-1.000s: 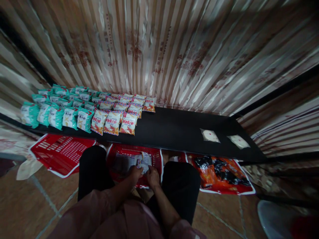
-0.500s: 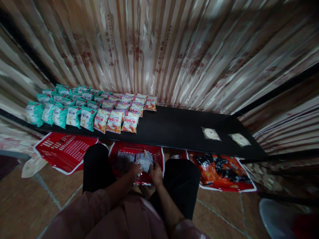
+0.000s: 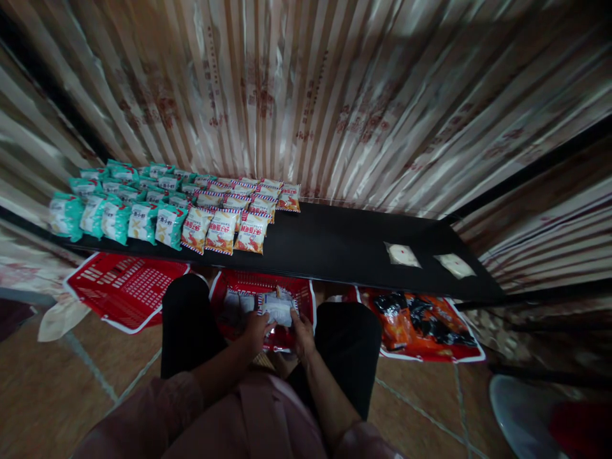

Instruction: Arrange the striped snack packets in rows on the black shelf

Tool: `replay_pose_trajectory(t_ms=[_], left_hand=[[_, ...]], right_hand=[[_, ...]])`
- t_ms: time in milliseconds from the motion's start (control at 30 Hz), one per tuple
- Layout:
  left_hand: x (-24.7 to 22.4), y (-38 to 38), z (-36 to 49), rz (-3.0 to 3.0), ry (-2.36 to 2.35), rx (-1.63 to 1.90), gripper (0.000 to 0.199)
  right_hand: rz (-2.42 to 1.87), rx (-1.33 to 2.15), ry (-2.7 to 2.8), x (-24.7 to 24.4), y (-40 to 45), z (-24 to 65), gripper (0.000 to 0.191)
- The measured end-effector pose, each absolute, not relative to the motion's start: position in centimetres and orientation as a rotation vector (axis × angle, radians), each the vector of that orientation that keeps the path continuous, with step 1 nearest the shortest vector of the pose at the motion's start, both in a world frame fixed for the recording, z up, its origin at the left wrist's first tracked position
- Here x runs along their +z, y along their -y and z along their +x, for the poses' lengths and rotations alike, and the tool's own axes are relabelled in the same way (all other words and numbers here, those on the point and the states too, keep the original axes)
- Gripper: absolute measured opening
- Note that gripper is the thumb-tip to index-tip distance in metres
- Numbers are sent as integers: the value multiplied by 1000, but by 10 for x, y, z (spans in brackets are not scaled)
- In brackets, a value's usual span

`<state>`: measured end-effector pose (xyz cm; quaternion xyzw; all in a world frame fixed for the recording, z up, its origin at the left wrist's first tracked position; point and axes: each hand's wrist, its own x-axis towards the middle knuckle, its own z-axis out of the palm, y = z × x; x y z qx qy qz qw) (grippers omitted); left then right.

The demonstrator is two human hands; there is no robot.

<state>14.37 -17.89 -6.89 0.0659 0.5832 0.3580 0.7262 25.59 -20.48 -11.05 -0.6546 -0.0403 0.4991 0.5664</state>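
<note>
Between my knees sits a red basket with several snack bags in it. A pale snack bag with a striped edge is held over the basket, its printed front not readable. My left hand closes on the bag's left side, and my right hand grips its right end. Some fingers of both hands are hidden behind the bag. Other snack bags lie in the basket to the left of the held one.
A black shelf crosses in front, bearing rows of teal bags, orange-and-white bags and two flat white packets. Red baskets stand left and right, the right one with orange-black packets. A striped curtain hangs behind.
Both hands have drawn the bag slightly up and turned it flatter, with the right hand now holding its end more plainly. The shelf goods stay put; the view shifts a little.
</note>
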Motion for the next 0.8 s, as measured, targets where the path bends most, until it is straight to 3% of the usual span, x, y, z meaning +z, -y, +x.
replay_pose_trajectory(t_ms=[300, 800], left_hand=[[-59, 185, 148, 158, -1301, 890, 24], [-63, 196, 141, 417, -1414, 805, 11]], right_hand=[[-1450, 1257, -41, -84, 203, 245, 38], [-1476, 1221, -210, -82, 198, 240, 29]])
